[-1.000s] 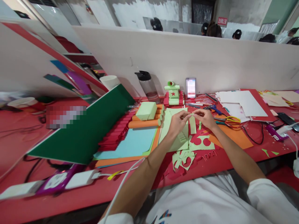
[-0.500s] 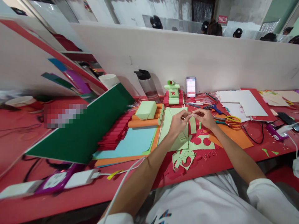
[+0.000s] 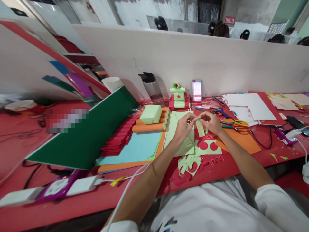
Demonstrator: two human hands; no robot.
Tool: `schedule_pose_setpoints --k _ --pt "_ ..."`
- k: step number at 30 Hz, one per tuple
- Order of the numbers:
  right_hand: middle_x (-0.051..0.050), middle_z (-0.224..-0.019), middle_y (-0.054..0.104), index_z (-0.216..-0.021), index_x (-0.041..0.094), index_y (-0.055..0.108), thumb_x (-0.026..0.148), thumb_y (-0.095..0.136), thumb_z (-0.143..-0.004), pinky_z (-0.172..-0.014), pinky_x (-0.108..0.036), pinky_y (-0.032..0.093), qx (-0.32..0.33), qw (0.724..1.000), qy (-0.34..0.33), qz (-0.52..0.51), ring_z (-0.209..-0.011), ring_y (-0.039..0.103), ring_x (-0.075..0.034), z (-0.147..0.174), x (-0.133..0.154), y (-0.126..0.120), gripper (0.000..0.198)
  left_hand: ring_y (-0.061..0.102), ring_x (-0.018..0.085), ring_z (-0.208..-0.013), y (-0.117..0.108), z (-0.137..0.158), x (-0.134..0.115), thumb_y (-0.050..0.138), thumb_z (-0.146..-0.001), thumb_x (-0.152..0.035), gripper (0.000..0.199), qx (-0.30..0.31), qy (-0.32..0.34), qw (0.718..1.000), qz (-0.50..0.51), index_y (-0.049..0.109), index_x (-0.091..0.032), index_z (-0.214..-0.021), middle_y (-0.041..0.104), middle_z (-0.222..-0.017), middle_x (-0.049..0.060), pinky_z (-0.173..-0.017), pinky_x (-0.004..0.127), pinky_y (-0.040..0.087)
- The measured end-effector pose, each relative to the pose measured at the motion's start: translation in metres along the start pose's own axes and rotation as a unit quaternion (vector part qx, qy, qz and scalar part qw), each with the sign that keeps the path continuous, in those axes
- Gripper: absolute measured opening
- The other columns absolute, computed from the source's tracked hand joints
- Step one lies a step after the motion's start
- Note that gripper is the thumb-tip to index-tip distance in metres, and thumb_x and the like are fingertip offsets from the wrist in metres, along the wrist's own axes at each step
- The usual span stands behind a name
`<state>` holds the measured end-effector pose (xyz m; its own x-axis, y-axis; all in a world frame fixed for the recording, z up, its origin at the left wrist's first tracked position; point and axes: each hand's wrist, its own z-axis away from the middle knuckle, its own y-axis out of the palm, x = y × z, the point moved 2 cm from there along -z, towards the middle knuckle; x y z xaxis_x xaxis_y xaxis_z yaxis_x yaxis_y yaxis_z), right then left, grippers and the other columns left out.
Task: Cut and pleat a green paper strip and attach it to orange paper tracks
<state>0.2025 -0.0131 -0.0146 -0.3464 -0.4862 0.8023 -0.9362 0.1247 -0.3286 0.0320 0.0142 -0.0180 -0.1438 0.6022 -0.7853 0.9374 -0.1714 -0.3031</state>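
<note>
My left hand (image 3: 184, 126) and my right hand (image 3: 210, 122) meet fingertip to fingertip over the table. Both are closed in a pinch on a small piece of green paper (image 3: 199, 117), mostly hidden by the fingers. Beneath them lie light green paper sheets (image 3: 175, 120) and a green paper strip (image 3: 200, 129). Green offcuts with round holes (image 3: 208, 147) are nearer my body. Behind the hands stands a paper tank model (image 3: 179, 96) in green and red with a red star. A green paper block (image 3: 151, 114) rests on orange paper rolls (image 3: 149, 127) to the left.
Yellow-handled scissors (image 3: 240, 125) lie right of my hands on orange paper (image 3: 246, 140). A phone (image 3: 197, 90) leans on the white partition (image 3: 169, 54). A water bottle (image 3: 152, 88), red folded strips (image 3: 119, 138) and a green board (image 3: 87, 135) are at the left.
My fingers have shifted slightly, and more of the small green paper piece now shows between the fingertips. Everything else on the table looks the same.
</note>
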Motion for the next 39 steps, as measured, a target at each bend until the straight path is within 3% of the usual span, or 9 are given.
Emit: schedule_pose_setpoints --k 8,14,21,39 --pt "-0.004 -0.088 0.075 -0.088 0.020 0.072 0.028 0.065 -0.083 -0.079 -0.032 0.055 -0.026 0.999 0.012 -0.019 -0.083 0.070 -0.020 -0.001 -0.004 -0.002 0.012 0.064 0.018 -0.077 0.001 -0.002 0.003 0.064 -0.089 -0.050 0.030 0.021 -0.028 0.999 0.003 0.069 -0.021 -0.093 0.072 -0.090 0.004 -0.072 0.030 0.051" --pt "-0.006 -0.100 0.076 -0.103 0.020 0.073 0.029 0.069 -0.081 -0.086 -0.033 0.056 0.034 0.996 0.045 -0.075 -0.094 0.071 -0.021 -0.002 -0.003 -0.001 0.025 0.063 0.017 -0.074 0.000 -0.003 0.008 0.067 -0.087 -0.048 0.028 -0.005 -0.044 0.999 0.004 0.067 -0.020 -0.089 0.071 -0.085 0.003 -0.070 0.029 0.050" --pt "-0.006 -0.097 0.076 -0.104 0.020 0.074 0.036 0.075 -0.080 -0.083 -0.033 0.056 0.042 0.994 0.052 -0.087 -0.090 0.072 -0.020 -0.001 -0.002 0.000 0.029 0.063 0.017 -0.075 0.000 -0.004 0.008 0.066 -0.088 -0.045 0.026 -0.007 -0.041 0.999 0.015 0.066 -0.019 -0.089 0.070 -0.085 0.003 -0.069 0.029 0.050" --pt "-0.005 -0.085 0.077 -0.085 0.020 0.074 0.034 0.069 -0.084 -0.076 -0.032 0.054 -0.026 0.999 0.023 0.008 -0.079 0.071 -0.021 0.000 -0.009 0.004 0.015 0.063 0.018 -0.073 0.002 -0.002 0.013 0.065 -0.087 -0.040 0.021 0.004 -0.044 0.999 -0.020 0.067 -0.020 -0.083 0.070 -0.080 0.004 -0.068 0.030 0.048"
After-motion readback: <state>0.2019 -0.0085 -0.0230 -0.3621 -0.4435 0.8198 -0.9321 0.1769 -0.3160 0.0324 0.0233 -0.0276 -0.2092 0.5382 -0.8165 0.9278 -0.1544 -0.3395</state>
